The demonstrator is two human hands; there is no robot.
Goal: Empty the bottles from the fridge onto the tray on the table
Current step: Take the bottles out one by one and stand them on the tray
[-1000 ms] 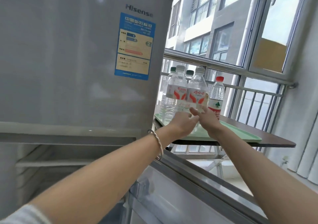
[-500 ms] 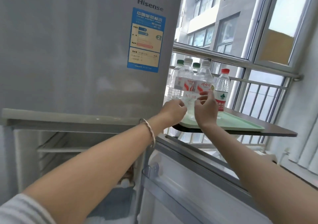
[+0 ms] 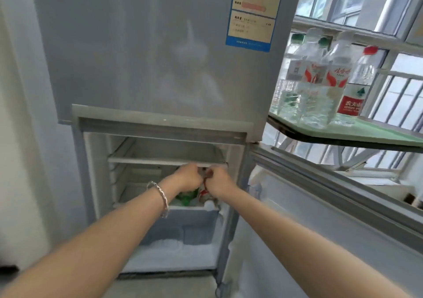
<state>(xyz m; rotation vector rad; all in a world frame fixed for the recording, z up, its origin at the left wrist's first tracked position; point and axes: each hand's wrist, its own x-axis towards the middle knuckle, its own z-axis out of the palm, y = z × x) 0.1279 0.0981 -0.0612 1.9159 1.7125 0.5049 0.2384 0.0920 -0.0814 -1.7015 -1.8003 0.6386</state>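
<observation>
In the open lower compartment of the fridge (image 3: 96, 160) stand a green bottle (image 3: 186, 198) and a red-labelled bottle (image 3: 204, 194), on a shelf under a glass one. My left hand (image 3: 186, 178) is curled over the top of the green bottle. Close beside it, my right hand (image 3: 220, 181) is curled round the neck of the red-labelled bottle. The fingertips are hidden behind the backs of my hands. Several water bottles (image 3: 338, 75) stand upright on the green tray (image 3: 370, 134) at the upper right, among them a red-capped one (image 3: 353, 96).
The lower fridge door (image 3: 320, 206) hangs open to the right, below the dark table (image 3: 343, 141). The upper door (image 3: 160, 45) is closed. A frosted drawer (image 3: 174, 229) sits under the bottle shelf. Window railings (image 3: 398, 96) stand behind the tray.
Both hands have left the bottles on the tray and dropped down-left into the lower fridge compartment. My view has tilted down toward the fridge.
</observation>
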